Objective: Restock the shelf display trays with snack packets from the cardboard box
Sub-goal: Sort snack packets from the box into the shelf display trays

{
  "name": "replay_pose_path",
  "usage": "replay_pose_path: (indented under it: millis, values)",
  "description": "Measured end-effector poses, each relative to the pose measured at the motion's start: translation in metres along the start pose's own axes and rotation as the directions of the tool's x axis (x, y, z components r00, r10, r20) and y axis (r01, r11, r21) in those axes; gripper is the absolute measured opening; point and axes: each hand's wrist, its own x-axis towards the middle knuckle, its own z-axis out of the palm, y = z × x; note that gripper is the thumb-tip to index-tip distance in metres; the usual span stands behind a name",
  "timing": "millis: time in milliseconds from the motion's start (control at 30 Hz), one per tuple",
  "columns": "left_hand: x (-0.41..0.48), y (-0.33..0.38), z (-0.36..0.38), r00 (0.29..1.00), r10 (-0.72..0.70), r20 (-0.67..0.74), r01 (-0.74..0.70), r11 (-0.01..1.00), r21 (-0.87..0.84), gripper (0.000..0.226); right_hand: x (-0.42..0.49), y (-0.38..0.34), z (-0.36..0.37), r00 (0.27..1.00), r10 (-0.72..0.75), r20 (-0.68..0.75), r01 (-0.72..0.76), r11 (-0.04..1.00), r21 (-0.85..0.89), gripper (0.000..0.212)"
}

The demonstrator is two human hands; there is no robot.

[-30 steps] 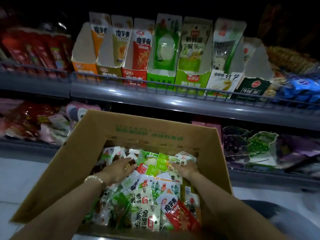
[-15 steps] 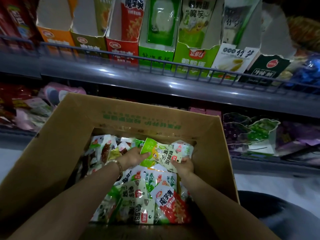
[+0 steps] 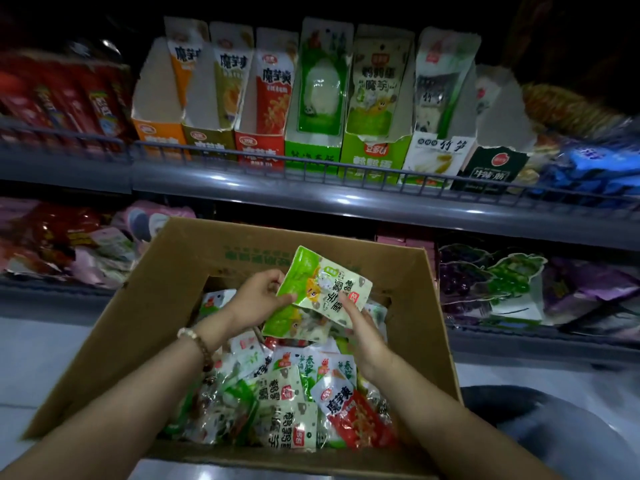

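Observation:
An open cardboard box (image 3: 166,292) in front of me holds a heap of mixed snack packets (image 3: 287,403). Above the heap I hold up a small stack of green-and-white snack packets (image 3: 322,292). My left hand (image 3: 258,296) pinches their left edge, and my right hand (image 3: 360,327) grips them from the lower right. On the upper shelf stands a row of display trays (image 3: 311,150): orange, olive, red, two green, white and dark ones. The orange, olive and red trays look nearly empty at the front.
A grey wire rail (image 3: 346,174) runs along the upper shelf's front edge. Red packages (image 3: 69,98) lie at the upper left, blue bags (image 3: 595,168) at the upper right. The lower shelf holds pink, red and purple bags (image 3: 502,282). Pale floor shows on both sides of the box.
Both hands went from digging in the heap to lifting green-and-white packets up above it. The view tilted down and then back up toward the upper shelf.

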Motion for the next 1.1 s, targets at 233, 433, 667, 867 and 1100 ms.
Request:
replay_pose_path:
  millis: [233, 433, 667, 867, 1100]
  values:
    - [-0.062, 0.035, 0.001, 0.966, -0.150, -0.213, 0.009, 0.837, -0.547, 0.027, -0.069, -0.011, 0.021, 0.981, -0.051, 0.190, -0.044, 0.882, 0.468, 0.081]
    - [-0.100, 0.047, 0.035, 0.960, -0.091, -0.265, -0.053, 0.869, -0.492, 0.041, -0.087, -0.034, 0.044, 0.978, -0.208, 0.029, 0.182, 0.909, 0.375, 0.090]
    - [-0.117, 0.068, 0.023, 0.998, 0.007, -0.065, -0.038, 0.876, -0.482, 0.065, -0.108, -0.052, 0.019, 0.885, -0.461, 0.061, 0.445, 0.878, 0.176, 0.058]
    - [-0.119, 0.092, 0.025, 0.985, 0.167, -0.048, -0.173, 0.937, -0.305, 0.051, -0.120, -0.061, 0.019, 0.785, -0.615, 0.068, 0.618, 0.785, -0.029, 0.049]
    - [-0.108, 0.102, 0.024, 0.954, 0.293, -0.059, -0.298, 0.915, -0.273, 0.076, -0.135, -0.094, 0.012, 0.671, -0.740, 0.049, 0.737, 0.659, -0.150, 0.081]
